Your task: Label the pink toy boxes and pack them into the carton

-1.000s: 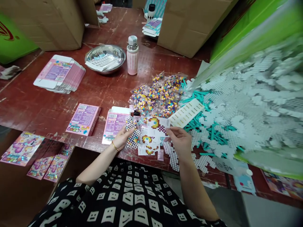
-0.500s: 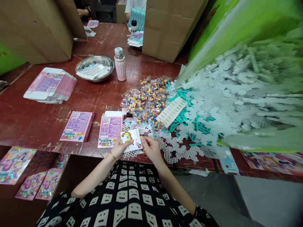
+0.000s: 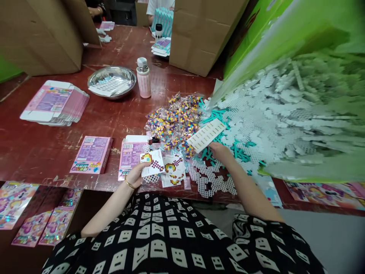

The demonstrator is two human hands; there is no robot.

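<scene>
**Pattern card in one hand, the other at the teal sticks**

The left hand (image 3: 136, 174), a gold bangle at its wrist, has its grip clamped on a white pattern card (image 3: 152, 163) printed with a pixel design, thumb and fingers pinching the card's near left corner and holding it tilted just above the near edge of the red-brown table (image 3: 119, 114). The right hand (image 3: 221, 151) reaches farther out and to the right, its fingers down among teal plastic sticks (image 3: 241, 152); whether its grip is together or apart cannot be told, as the fingertips are hidden from the head camera. Just beyond that hand lies a pale strip sheet (image 3: 206, 135). Between the hands, more pattern cards (image 3: 172, 171) lie loose on the table, touching white pegboard pieces (image 3: 211, 179) at the near edge. Just left of the held card rests an open pink box (image 3: 130, 154), and a closed pink box (image 3: 91, 154) lies farther left. Beyond the cards sits a heap of clear bags of coloured beads (image 3: 176, 120). To the right, a large mound of white pegboards (image 3: 285, 110) spills from green sheeting. Far left, a stack of flat pink cartons (image 3: 54, 102) lies near a steel bowl (image 3: 111, 80) and a pink flask (image 3: 143, 78). A cardboard carton (image 3: 203, 34) stands at the far side.
</scene>
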